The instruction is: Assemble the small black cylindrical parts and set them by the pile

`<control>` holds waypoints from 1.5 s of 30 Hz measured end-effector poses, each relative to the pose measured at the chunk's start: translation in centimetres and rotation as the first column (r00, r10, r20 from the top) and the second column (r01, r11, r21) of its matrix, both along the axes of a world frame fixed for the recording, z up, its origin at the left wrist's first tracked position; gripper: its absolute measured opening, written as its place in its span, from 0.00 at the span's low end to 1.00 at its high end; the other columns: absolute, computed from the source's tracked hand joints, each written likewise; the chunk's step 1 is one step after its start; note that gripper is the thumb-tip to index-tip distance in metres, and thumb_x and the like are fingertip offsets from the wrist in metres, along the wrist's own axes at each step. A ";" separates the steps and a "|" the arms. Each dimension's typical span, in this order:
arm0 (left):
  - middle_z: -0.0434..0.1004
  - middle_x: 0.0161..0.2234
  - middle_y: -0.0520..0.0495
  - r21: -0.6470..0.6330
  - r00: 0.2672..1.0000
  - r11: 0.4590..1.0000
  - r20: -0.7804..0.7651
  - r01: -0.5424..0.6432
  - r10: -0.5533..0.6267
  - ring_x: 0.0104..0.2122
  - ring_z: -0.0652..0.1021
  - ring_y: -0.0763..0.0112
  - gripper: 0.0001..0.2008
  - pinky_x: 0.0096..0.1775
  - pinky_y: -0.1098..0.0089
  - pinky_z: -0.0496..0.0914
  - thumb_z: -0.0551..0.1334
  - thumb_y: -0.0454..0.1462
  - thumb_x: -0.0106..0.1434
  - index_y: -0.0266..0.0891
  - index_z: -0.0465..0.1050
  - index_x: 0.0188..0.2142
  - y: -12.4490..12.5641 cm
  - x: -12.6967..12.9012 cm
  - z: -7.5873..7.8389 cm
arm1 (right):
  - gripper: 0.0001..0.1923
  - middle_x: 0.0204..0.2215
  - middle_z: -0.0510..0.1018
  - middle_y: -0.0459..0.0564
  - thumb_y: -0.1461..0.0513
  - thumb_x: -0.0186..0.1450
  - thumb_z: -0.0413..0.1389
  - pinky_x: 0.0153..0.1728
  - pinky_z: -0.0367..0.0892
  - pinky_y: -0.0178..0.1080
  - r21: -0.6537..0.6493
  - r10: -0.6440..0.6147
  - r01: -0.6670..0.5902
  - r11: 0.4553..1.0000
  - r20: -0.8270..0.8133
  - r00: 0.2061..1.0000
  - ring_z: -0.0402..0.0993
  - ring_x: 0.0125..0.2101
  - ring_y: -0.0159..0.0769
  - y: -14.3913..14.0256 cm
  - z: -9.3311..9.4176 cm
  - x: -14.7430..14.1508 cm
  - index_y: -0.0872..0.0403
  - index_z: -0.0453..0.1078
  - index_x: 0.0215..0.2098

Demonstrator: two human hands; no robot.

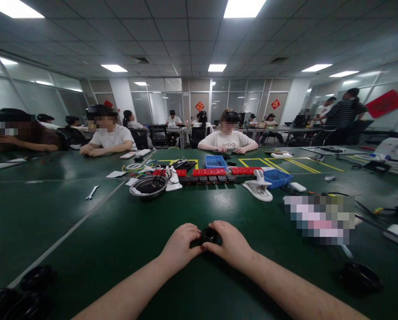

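We found the left hand (182,243) and right hand (232,242) both grasping a glossy black ring-shaped piece (208,235) between them.

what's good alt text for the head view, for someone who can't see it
A person's left hand and right hand hold a black ring between them over a green table. Farther back are a metal bowl, red strips, blue trays and seated people; more black rings lie near the bottom corners.

Between our fingers (189,232) we see a black ring (207,238) on a green table (128,240). Beyond them we have red strips (209,171), blue trays (277,178) and a white clip (259,189), with yellow stripes (305,167) farther off.
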State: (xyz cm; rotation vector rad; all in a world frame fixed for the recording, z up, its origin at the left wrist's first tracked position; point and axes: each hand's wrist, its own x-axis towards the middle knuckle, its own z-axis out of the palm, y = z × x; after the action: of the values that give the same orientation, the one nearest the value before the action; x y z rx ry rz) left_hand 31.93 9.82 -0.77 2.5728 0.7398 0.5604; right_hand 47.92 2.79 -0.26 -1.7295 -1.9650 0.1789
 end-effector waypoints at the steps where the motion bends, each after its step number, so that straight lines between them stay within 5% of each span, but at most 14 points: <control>1: 0.73 0.37 0.50 0.011 1.000 1.000 -0.004 -0.009 0.009 0.43 0.68 0.66 0.09 0.47 0.65 0.61 0.61 0.42 0.51 0.41 0.73 0.31 -0.2 0.1 0.0 | 0.16 0.32 0.70 0.50 0.55 0.52 0.56 0.35 0.61 0.38 0.003 -0.003 0.003 1.000 -0.001 1.000 0.65 0.35 0.37 0.0 0.0 0.0 0.55 0.63 0.36; 14: 0.73 0.35 0.49 0.036 0.989 0.988 0.011 -0.148 0.147 0.42 0.69 0.62 0.12 0.52 0.54 0.50 0.62 0.41 0.47 0.41 0.71 0.33 -1.2 0.8 -0.5 | 0.17 0.33 0.69 0.50 0.57 0.51 0.57 0.37 0.61 0.38 0.004 0.032 -0.032 0.999 -0.097 0.995 0.65 0.35 0.37 0.0 -0.3 -0.4 0.56 0.63 0.37; 21: 0.70 0.40 0.48 -0.113 0.968 0.962 0.001 0.249 -0.251 0.46 0.65 0.62 0.24 0.49 0.64 0.57 0.65 0.41 0.43 0.41 0.68 0.41 0.8 -0.1 -0.1 | 0.21 0.35 0.71 0.48 0.59 0.51 0.58 0.37 0.60 0.36 -0.121 0.307 -0.322 0.939 -0.124 0.944 0.66 0.36 0.36 -0.4 2.0 0.2 0.53 0.64 0.42; 26: 0.61 0.48 0.49 -0.222 0.930 0.918 -0.093 0.329 -0.356 0.50 0.59 0.59 0.28 0.51 0.62 0.54 0.66 0.44 0.42 0.47 0.66 0.45 1.7 -1.0 0.3 | 0.24 0.37 0.70 0.48 0.57 0.51 0.58 0.39 0.59 0.37 -0.157 0.417 -0.430 0.889 -0.108 0.902 0.64 0.38 0.37 -0.6 2.9 0.5 0.50 0.63 0.46; 34: 0.65 0.46 0.50 -0.266 0.970 0.938 -0.038 0.223 -0.241 0.46 0.65 0.62 0.30 0.48 0.64 0.58 0.67 0.46 0.39 0.47 0.67 0.44 1.8 -0.7 0.0 | 0.21 0.35 0.68 0.49 0.57 0.51 0.58 0.39 0.60 0.38 -0.137 0.368 -0.378 0.916 -0.099 0.925 0.63 0.38 0.36 -0.4 2.7 0.6 0.52 0.65 0.43; 40: 0.71 0.38 0.49 -0.132 1.000 0.991 0.002 -0.001 0.001 0.40 0.69 0.65 0.19 0.43 0.68 0.63 0.66 0.43 0.43 0.42 0.72 0.36 1.4 -0.4 -0.3 | 0.20 0.35 0.68 0.50 0.58 0.52 0.57 0.39 0.60 0.38 -0.070 0.158 -0.162 0.984 -0.060 0.986 0.64 0.38 0.38 -0.2 1.8 0.5 0.55 0.65 0.42; 45: 0.74 0.35 0.51 0.022 0.998 0.999 -0.047 -0.045 0.046 0.39 0.71 0.67 0.08 0.47 0.63 0.59 0.61 0.42 0.51 0.43 0.73 0.31 0.4 -0.2 -0.1 | 0.17 0.33 0.68 0.51 0.56 0.52 0.56 0.37 0.61 0.39 0.009 0.015 -0.015 1.000 0.004 1.000 0.64 0.36 0.38 -0.1 0.6 0.2 0.57 0.65 0.37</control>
State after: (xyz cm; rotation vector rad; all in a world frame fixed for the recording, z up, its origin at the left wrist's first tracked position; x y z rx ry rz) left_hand 31.76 10.22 -0.89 2.6022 0.8152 0.5248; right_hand 48.08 2.72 0.36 -1.7113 -1.9790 0.1722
